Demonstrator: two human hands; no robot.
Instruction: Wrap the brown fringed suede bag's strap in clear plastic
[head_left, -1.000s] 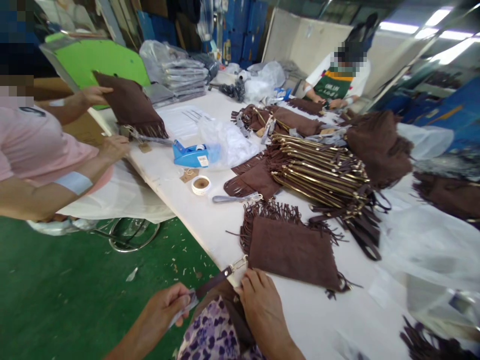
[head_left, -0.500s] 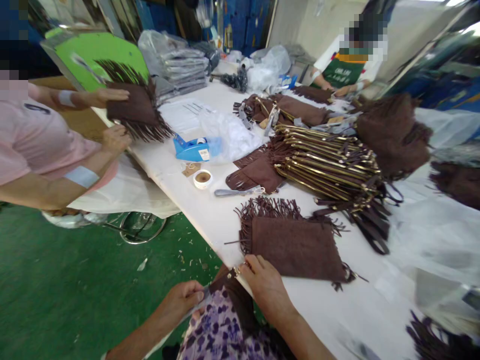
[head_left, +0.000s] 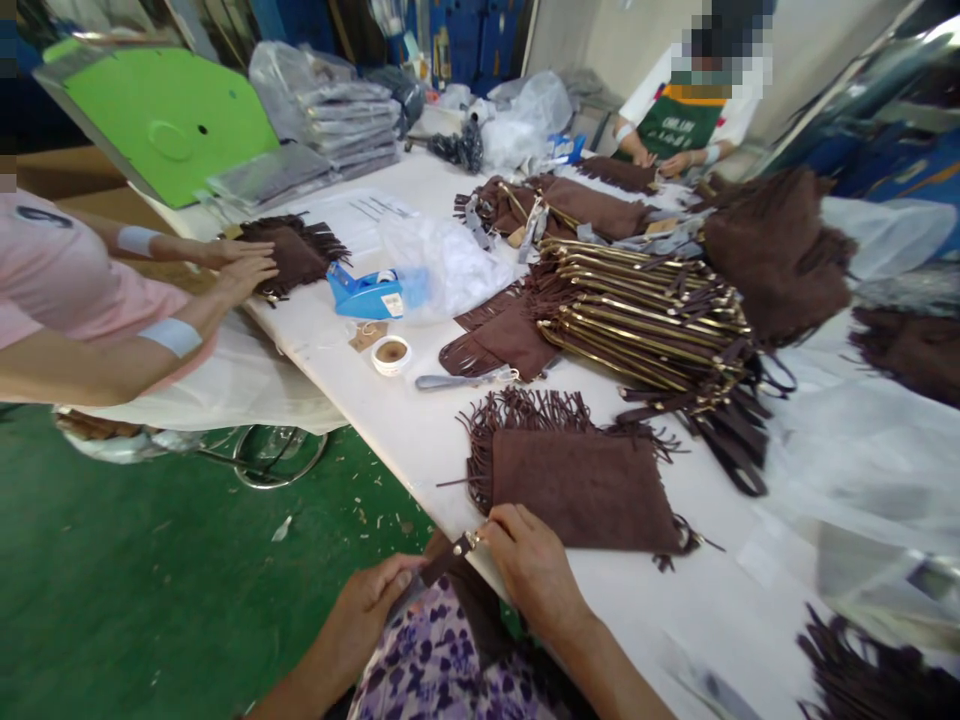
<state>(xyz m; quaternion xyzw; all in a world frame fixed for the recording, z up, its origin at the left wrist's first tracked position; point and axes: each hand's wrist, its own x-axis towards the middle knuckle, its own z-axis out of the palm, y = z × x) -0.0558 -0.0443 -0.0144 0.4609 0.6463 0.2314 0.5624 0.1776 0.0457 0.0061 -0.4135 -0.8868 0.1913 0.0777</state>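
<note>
At the near edge of a long white bench [head_left: 420, 440], a seated worker's right hand [head_left: 529, 565] rests on the bench lip, thumb and fingers pinched on the metal clasp [head_left: 471, 541] at the near-left corner of a brown fringed suede bag [head_left: 577, 485]. The bag lies flat just inside the edge, its fringe fanning toward the middle of the bench. The left hand [head_left: 371, 605] hangs below the bench edge, over the lap, its grip closed on the lower end of a dark brown strap [head_left: 439, 565] that runs up to the clasp.

Beyond the bag, a grey strap [head_left: 465, 379] lies across the bench; past it sit a roll of tape [head_left: 391, 354], a paper tag [head_left: 367, 335] and a blue tape dispenser [head_left: 364, 292], with open white surface between them and the bench edge. To the right, a tall stack of brown bags with gold frames [head_left: 645, 320] crowds the centre, more fringed pieces [head_left: 499, 345] beside it, and clear plastic sheeting [head_left: 847, 470] covers the right end.

At the left edge a co-worker in a pink shirt [head_left: 67, 290] presses both hands on another fringed bag [head_left: 292, 252]. A second co-worker in a green apron [head_left: 679, 125] works at the far end. The floor [head_left: 150, 580] to the left is green, littered with scraps.
</note>
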